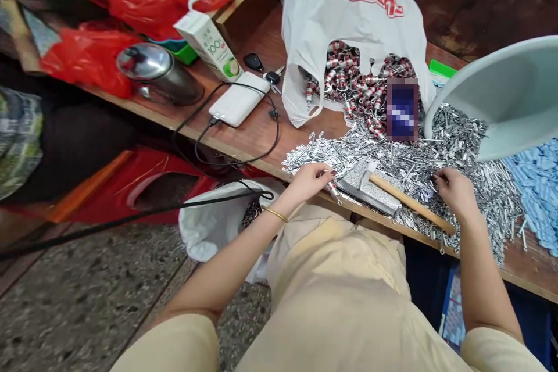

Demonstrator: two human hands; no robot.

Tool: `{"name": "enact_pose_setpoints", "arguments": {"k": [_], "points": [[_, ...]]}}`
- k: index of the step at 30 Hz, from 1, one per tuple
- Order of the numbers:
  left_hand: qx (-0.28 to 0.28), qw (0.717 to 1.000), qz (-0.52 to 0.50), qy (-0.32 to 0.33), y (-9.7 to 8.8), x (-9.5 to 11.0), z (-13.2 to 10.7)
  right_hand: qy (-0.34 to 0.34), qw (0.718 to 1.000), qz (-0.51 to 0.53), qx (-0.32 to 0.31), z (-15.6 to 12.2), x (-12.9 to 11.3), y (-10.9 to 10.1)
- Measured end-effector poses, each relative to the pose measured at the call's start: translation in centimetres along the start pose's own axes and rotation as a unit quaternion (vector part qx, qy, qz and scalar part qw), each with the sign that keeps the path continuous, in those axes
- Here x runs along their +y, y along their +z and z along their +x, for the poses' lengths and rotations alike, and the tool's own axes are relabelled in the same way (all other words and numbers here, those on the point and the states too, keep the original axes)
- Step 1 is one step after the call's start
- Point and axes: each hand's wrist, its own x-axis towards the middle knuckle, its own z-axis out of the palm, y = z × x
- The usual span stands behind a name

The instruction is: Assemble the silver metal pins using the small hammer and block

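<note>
My left hand is closed on a small red-and-silver metal fitting with a ring at its end, held at the bench's front edge. My right hand is at the heap of loose silver metal parts, its thumb and fingers pinched together; whatever is between them is too small to make out. Between the hands lies a wooden-handled hammer, its head beside a flat grey metal block. Behind the heap, many more red-and-silver fittings spill from a white plastic bag.
A large pale tub lies tipped at the right, near light-blue strips. Left along the bench are a white power bank with a cable, keys, a drink carton and a metal mug. A white-lined container stands below.
</note>
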Motion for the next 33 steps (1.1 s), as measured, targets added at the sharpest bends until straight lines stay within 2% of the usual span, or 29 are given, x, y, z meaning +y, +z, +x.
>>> {"name": "enact_pose_setpoints", "arguments": {"k": [4, 7, 10, 13, 15, 18, 22, 29, 33], "points": [[-0.016, 0.999, 0.050, -0.001, -0.1, 0.7, 0.3, 0.026, 0.999, 0.004, 0.033, -0.2, -1.5, -0.8], [-0.017, 0.997, 0.072, -0.006, -0.2, 1.2, 0.3, 0.023, 0.996, 0.073, 0.052, -0.8, -3.9, -1.7], [-0.026, 0.997, 0.079, -0.007, -0.4, 1.5, 0.3, -0.082, 0.974, 0.208, 0.032, -1.5, -8.6, -2.5], [-0.028, 0.996, 0.080, -0.006, -0.4, 1.9, 0.3, -0.262, 0.913, 0.300, -0.082, -1.2, -14.5, -1.7], [-0.021, 0.996, 0.087, -0.007, -0.4, 2.2, 0.2, -0.334, 0.881, 0.301, -0.147, -0.4, -17.8, -0.1], [-0.010, 0.995, 0.099, -0.002, -0.4, 2.5, 0.1, -0.376, 0.873, 0.248, -0.186, 0.7, -20.6, 2.5], [-0.002, 0.995, 0.100, 0.004, -0.3, 2.4, 0.0, -0.378, 0.887, 0.216, -0.155, 0.7, -21.1, 4.3], [-0.013, 0.996, 0.088, 0.017, -0.4, 2.2, 0.1, -0.324, 0.901, 0.261, -0.125, -0.5, -20.8, 4.5], [-0.018, 0.996, 0.089, 0.011, -0.5, 2.2, 0.1, -0.316, 0.905, 0.261, -0.113, -0.5, -20.9, 5.0]]}}
